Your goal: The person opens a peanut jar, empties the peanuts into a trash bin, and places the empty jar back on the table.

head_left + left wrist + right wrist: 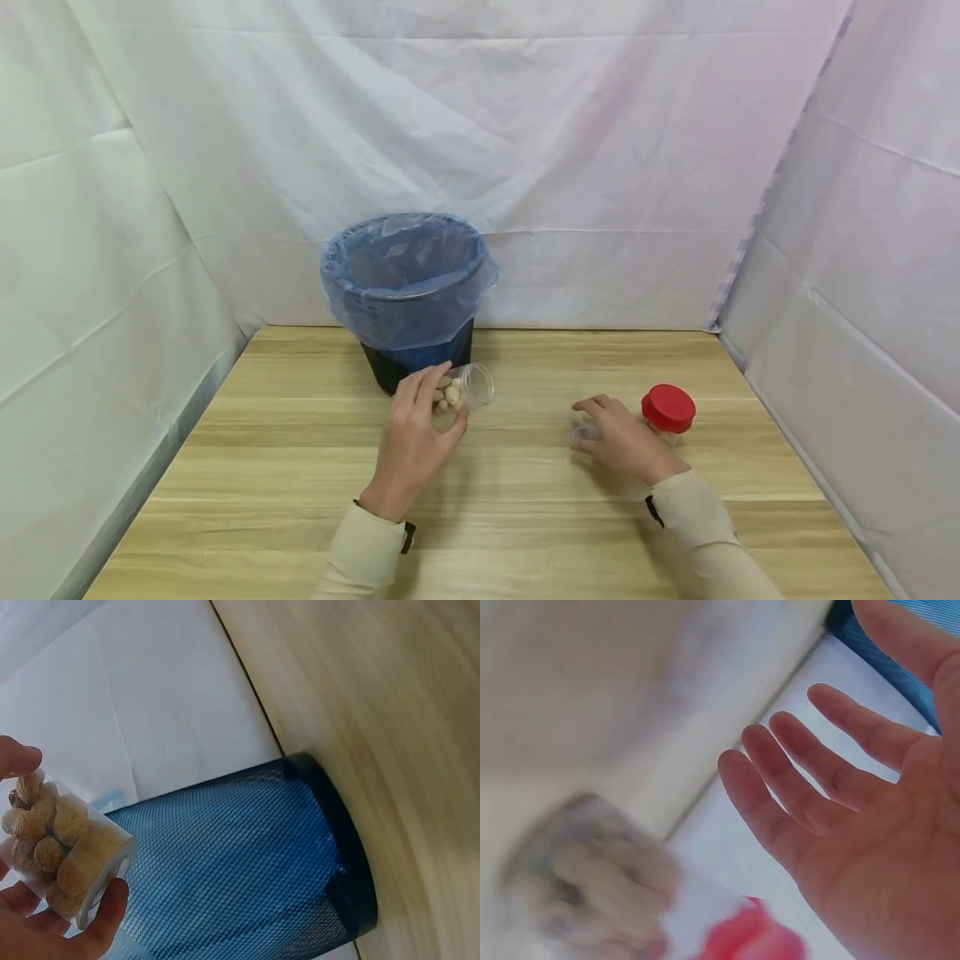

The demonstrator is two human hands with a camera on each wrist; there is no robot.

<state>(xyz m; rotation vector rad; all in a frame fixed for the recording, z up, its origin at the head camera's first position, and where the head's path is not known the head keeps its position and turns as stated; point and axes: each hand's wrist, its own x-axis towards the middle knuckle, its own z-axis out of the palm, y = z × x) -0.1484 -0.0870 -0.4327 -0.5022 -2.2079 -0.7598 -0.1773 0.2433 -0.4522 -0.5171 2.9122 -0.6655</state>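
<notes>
My left hand (412,429) grips a clear jar (477,385) lying sideways, its round mouth facing right in the head view. Peanuts in their shells (56,840) fill much of it in the left wrist view, where the thumb and fingers wrap around the jar. My right hand (618,437) is over the table to the right, fingers spread and gently bent, the palm bare in the right wrist view. A blurred, see-through patch (585,430) shows beside its fingertips. Just right of that hand stands a second jar of peanuts (592,885) with a red lid (668,407).
A dark mesh bin (240,862) stands behind the left hand at the back of the wooden table (247,467). Its blue plastic liner (408,312) folds over the rim. White cloth (585,150) hangs behind the table and along both sides.
</notes>
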